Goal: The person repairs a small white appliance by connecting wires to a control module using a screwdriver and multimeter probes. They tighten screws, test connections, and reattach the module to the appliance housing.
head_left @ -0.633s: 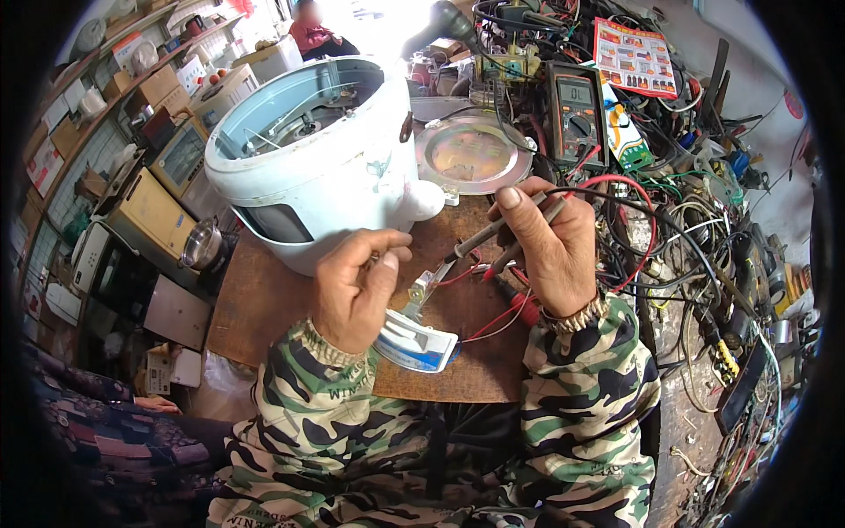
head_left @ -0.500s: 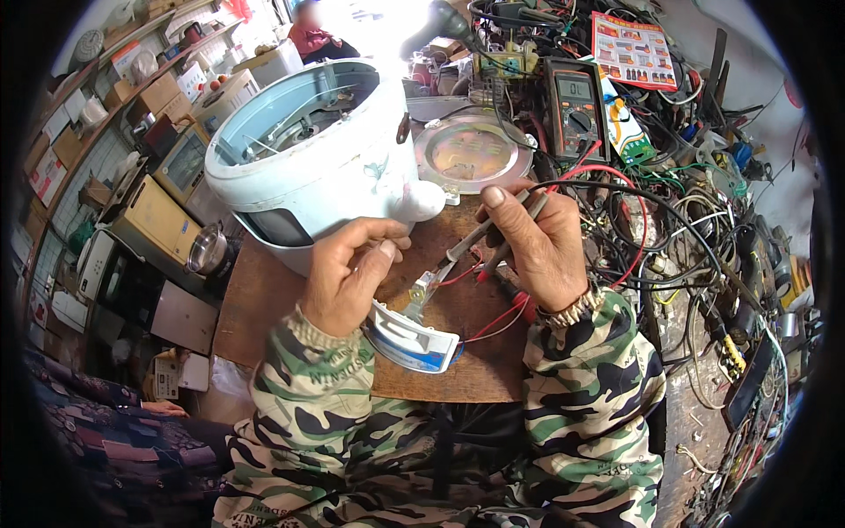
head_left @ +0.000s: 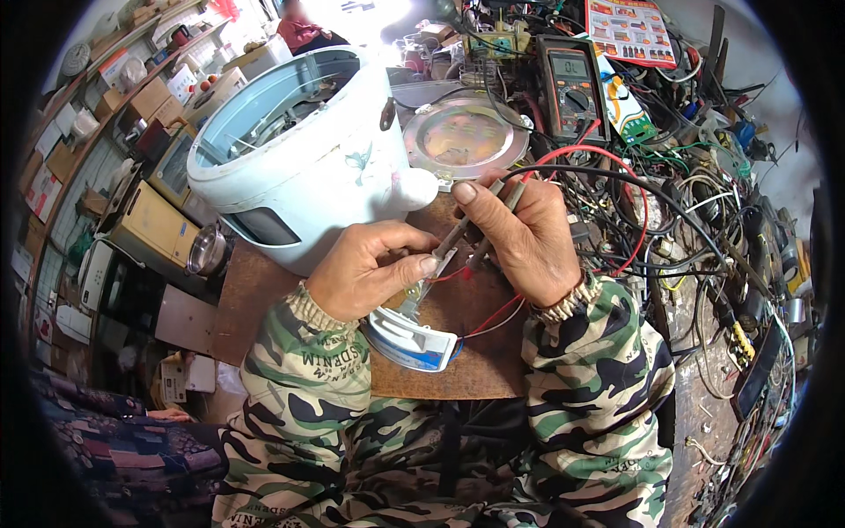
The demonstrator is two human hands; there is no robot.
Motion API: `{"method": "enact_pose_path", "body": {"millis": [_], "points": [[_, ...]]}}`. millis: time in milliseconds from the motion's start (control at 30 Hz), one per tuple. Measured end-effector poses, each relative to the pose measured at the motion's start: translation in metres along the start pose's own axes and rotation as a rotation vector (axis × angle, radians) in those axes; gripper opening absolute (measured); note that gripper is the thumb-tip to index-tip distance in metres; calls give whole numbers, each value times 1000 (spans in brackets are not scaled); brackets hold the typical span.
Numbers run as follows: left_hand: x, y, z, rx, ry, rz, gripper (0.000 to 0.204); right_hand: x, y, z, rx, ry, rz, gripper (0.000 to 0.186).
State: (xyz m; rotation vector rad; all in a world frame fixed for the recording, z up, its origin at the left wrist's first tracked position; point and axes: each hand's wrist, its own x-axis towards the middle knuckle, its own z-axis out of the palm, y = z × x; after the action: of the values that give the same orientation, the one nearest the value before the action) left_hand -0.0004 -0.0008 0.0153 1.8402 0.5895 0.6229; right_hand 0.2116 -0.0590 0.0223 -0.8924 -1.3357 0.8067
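Note:
My right hand grips two multimeter probes with red and black leads. My left hand pinches near one probe's tip, over a small metal bracket; exactly what its fingers hold is unclear. The bracket joins a curved white-and-blue panel with thin wires, lying on the brown wooden bench top. Just beyond my hands stand a pale blue appliance body, open on top, and a round metal plate. The multimeter lies at the back right.
Tangled cables, tools and parts cover the right side. A printed sheet lies at the back. Shelves with boxes line the left, beside a steel pot. A person in pink sits behind; another person's sleeve is at lower left.
My left hand has moved up and right, its thumb now at the probe's tip. My right hand has shifted slightly up and left with the probes. The view has shifted slightly.

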Motion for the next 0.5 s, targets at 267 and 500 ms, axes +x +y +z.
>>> {"method": "enact_pose_path", "body": {"millis": [267,500], "points": [[4,-1,-3,-4,4,-84,27,-1,-5,-7,19,53,113,37],[8,-7,0,-56,50,-106,18,-38,-16,-28,63,31,168,19]]}}
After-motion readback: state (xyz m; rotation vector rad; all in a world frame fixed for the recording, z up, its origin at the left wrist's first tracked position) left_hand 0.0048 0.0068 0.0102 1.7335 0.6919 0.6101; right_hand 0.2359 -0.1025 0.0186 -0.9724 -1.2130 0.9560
